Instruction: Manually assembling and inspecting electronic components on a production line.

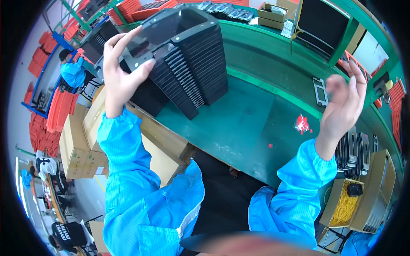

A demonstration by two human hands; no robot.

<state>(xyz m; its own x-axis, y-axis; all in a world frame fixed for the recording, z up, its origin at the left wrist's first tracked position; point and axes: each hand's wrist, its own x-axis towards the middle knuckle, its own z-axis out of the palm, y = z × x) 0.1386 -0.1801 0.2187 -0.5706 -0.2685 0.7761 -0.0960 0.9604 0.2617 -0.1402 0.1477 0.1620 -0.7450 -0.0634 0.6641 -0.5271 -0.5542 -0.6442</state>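
Note:
At the left of the green table [247, 106] stands a tall pile of black plastic frames [205, 64], with stepped, ribbed sides. My left hand [121, 70] is raised beside the pile's top, thumb and fingers spread near the upper corner; whether it touches a frame is hard to tell. My right hand [341, 104] is lifted over the table's right side, fingers loosely curved and apart, holding nothing visible. Near it a grey rectangular frame [319, 91] lies at the table's back ledge. Small red pieces [302, 123] form a heap, and one red piece [270, 146] lies apart.
Several dark metal frames [354, 153] stand at the right, above a box of yellow bands [344, 207]. Cardboard boxes [81, 149] are stacked at the left. A dark panel [320, 27] sits behind the table. A person in blue [73, 72] works at the far left.

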